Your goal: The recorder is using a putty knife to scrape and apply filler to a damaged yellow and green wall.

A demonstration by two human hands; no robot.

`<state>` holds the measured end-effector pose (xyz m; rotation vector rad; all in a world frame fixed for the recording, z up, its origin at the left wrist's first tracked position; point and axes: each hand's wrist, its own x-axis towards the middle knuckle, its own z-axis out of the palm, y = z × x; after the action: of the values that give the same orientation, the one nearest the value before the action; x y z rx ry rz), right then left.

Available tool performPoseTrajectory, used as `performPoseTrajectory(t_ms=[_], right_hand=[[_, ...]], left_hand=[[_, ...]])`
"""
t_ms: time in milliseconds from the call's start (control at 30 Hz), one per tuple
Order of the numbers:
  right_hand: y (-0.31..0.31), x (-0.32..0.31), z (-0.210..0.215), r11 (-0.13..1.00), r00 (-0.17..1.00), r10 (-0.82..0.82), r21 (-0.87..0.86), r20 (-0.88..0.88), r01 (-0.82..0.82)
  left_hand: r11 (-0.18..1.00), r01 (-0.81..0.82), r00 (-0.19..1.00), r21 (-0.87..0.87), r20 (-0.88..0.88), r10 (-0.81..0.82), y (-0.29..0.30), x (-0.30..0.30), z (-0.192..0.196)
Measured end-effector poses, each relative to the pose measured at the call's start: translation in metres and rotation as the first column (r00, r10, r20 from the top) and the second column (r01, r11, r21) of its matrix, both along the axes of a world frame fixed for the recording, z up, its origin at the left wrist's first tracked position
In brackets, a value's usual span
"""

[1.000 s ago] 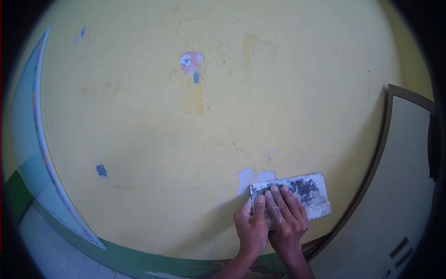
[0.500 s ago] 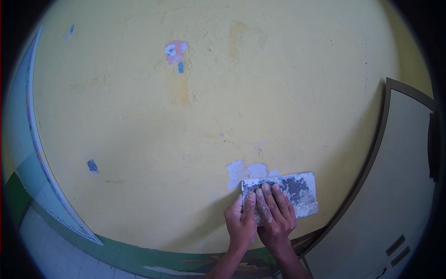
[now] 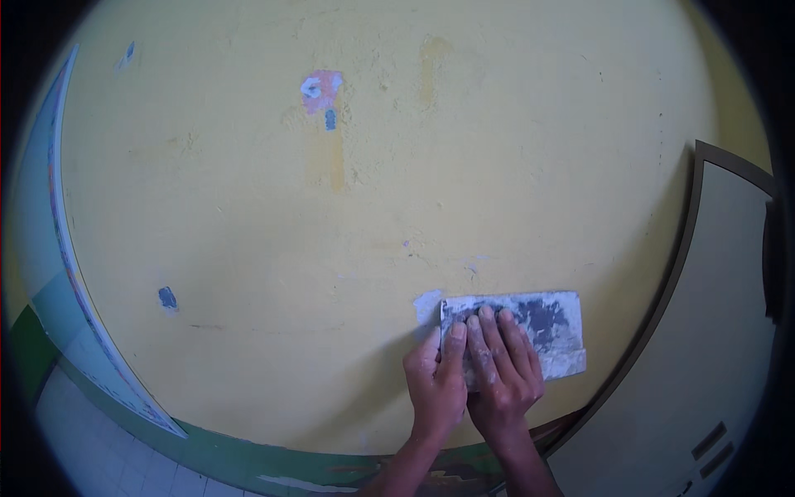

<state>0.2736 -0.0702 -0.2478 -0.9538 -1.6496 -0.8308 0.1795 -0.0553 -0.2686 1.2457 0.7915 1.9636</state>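
Note:
A wide, flat putty scraper (image 3: 553,325), grey and crusted with dried white filler, lies tilted against the yellow wall (image 3: 248,240). My left hand (image 3: 436,383) grips its lower left corner, thumb pressed on the face. Beside it, my right hand (image 3: 505,377) holds the lower edge, fingers together and laid up the face; its thumb is hidden. Both hands carry white smears. A pale bare patch (image 3: 427,306) shows at the scraper's upper left corner. What lies behind the scraper cannot be seen.
Higher up is a pink and white chipped spot (image 3: 320,91). A dark grey chip (image 3: 167,298) marks the lower left. A grey door-like panel (image 3: 662,356) with a brown frame stands right; a pale blue board (image 3: 91,331) hangs left. Green paint (image 3: 240,458) runs along the wall's bottom.
The scraper and both hands have slid up the wall and slightly right. The scraper now covers pale patches that showed above it. My view has shifted slightly.

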Motion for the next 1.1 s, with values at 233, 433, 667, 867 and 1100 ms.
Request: performPoseTrajectory(t_ms=[233, 433, 667, 867, 1100], right_hand=[[-0.003, 0.0, -0.02, 0.999, 1.0, 0.024, -0.036, -0.004, -0.024], [-0.003, -0.007, 0.017, 0.999, 0.999, 0.043, 0.012, 0.032, -0.043], [-0.006, -0.003, -0.006, 1.0, 1.0, -0.008, -0.016, -0.001, 0.008], [-0.003, -0.004, -0.005, 1.0, 1.0, -0.003, 0.004, 0.006, 0.003], [-0.007, -0.006, -0.012, 1.0, 1.0, 0.015, -0.023, -0.018, -0.016]], left_hand=[[0.999, 0.046, 0.989, -0.028, 0.144, -0.041, -0.009, 0.003, -0.004], [0.99, 0.142, 0.971, -0.018, 0.198, -0.135, -0.009, -0.008, 0.027], [0.989, 0.145, 0.977, -0.005, 0.157, -0.143, -0.015, 0.001, 0.018], [0.993, 0.118, 0.972, -0.02, 0.207, -0.111, -0.007, 0.002, 0.01], [0.992, 0.116, 0.986, -0.053, 0.123, -0.108, -0.012, -0.006, -0.001]])
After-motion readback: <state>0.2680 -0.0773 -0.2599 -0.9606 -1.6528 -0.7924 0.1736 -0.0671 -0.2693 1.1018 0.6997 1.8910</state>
